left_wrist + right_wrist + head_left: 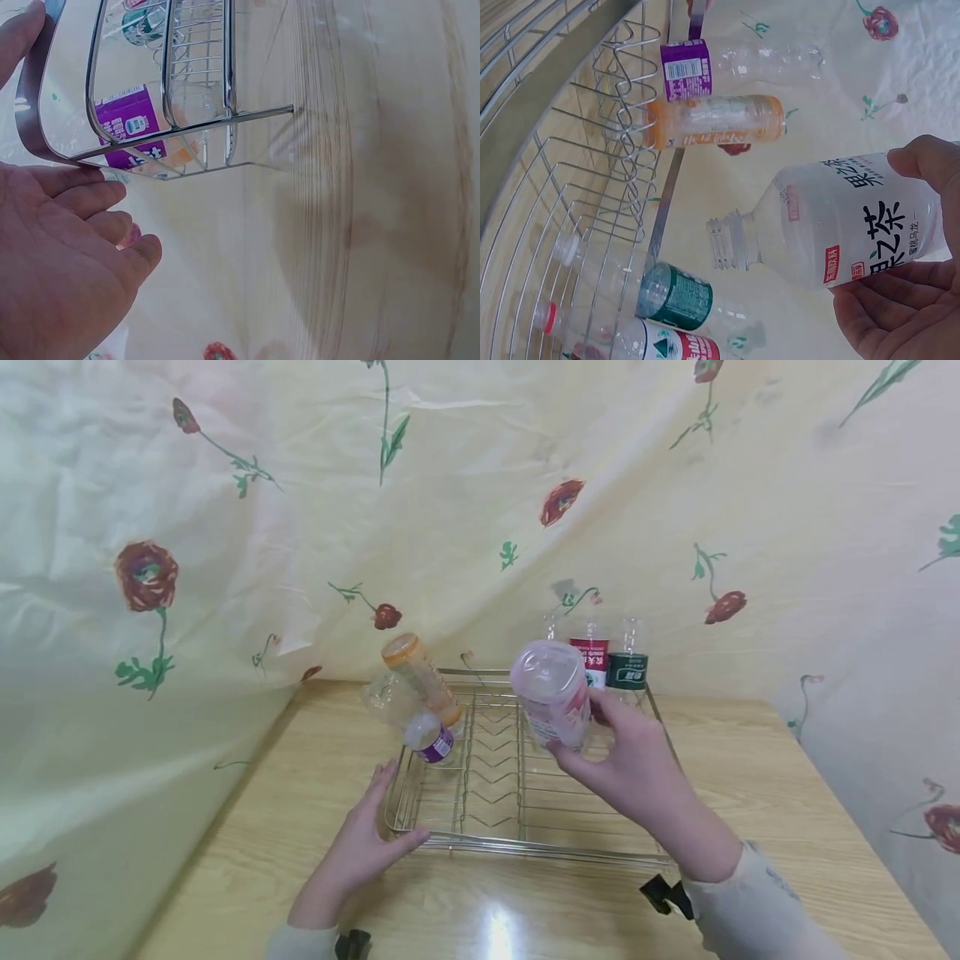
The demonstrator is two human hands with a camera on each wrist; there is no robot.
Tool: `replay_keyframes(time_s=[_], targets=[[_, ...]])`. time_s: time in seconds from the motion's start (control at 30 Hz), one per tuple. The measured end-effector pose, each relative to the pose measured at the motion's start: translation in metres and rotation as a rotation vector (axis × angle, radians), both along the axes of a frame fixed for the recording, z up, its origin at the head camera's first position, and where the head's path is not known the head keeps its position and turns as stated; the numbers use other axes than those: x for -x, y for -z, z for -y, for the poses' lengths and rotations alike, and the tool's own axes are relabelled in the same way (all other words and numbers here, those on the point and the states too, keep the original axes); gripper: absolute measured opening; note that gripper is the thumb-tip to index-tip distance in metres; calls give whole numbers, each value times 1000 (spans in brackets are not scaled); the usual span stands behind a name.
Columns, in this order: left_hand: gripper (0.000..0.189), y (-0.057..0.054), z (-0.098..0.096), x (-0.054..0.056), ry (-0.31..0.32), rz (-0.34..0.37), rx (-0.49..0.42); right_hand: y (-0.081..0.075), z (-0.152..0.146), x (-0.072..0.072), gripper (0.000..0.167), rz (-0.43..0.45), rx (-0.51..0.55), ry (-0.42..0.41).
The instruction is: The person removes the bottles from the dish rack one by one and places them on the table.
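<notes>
My right hand (637, 760) grips a clear plastic bottle (551, 689) with a pink-and-white label, thumb on one side and fingers on the other. The bottle is upside down over a wire dish rack (517, 843); its uncapped mouth shows in the right wrist view. My left hand (363, 835) straddles the rack's near left corner, thumb along the front rim and fingers along the left side. Close to it, inside the rack, stands a bottle with a purple label (127, 124). Beside that leans an orange-tinted bottle (720, 120).
At the rack's back right stand a bottle with a green label (679, 296) and one with a red-and-white label (591, 660). Wavy wire dividers (491, 768) run down the rack's middle. The wooden table (742, 760) meets flower-patterned cloth (465, 527) behind and at the sides.
</notes>
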State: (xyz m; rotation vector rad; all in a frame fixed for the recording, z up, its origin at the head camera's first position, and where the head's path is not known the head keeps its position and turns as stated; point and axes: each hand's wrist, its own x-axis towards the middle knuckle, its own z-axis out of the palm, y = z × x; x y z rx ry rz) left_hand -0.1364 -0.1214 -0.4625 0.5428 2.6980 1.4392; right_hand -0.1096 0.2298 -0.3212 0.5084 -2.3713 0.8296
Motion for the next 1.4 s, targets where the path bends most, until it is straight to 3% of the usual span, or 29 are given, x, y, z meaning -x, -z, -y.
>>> replay_keyframes(time_s=[0.5, 1.0, 1.2, 1.4], targets=[[117, -5, 0, -2, -6, 5, 14, -2, -16, -7, 67, 26, 15, 2], [115, -7, 0, -6, -16, -4, 54, -3, -26, -11, 63, -39, -42, 14], [111, -17, 0, -11, -45, -41, 59, -4, -27, -12, 65, -41, -65, 7], [112, -30, 2, -18, -53, -88, 126, -2, -29, -13, 63, -57, -90, -30]])
